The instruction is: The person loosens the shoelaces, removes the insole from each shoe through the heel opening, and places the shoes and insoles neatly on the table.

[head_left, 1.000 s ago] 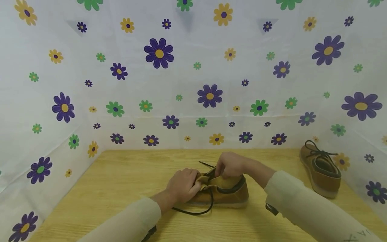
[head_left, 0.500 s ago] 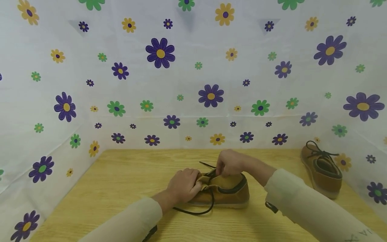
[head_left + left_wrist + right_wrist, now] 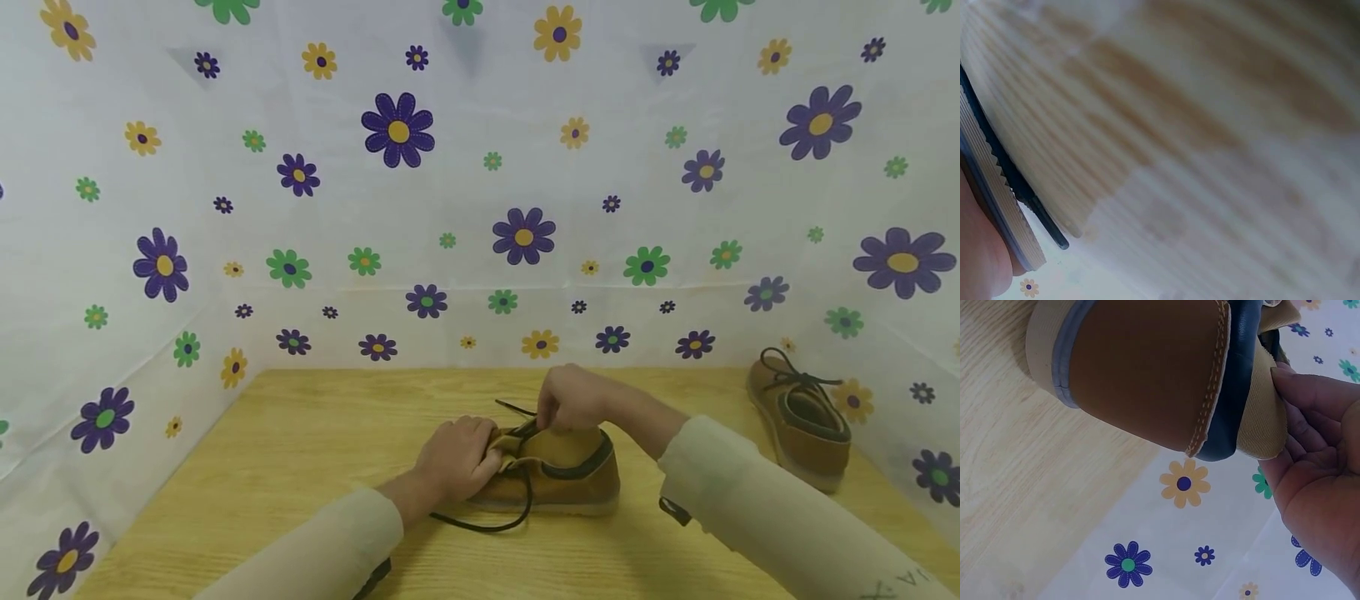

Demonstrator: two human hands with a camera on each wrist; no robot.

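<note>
The left hand (image 3: pixel 457 458) is gripping the front of the shoe (image 3: pixel 577 496) on the desk (image 3: pixel 337 433); the right hand (image 3: pixel 573 398), bent downward, is pinching its tan flap (image 3: pixel 1264 415). The left hand is covering the toe; the flap is hiding some right fingertips.

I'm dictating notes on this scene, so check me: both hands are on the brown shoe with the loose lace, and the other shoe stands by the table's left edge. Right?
Not quite: the other shoe stands by the table's right edge, as the head view shows. The left hand and right hand are on the brown shoe with the loose lace.
</note>
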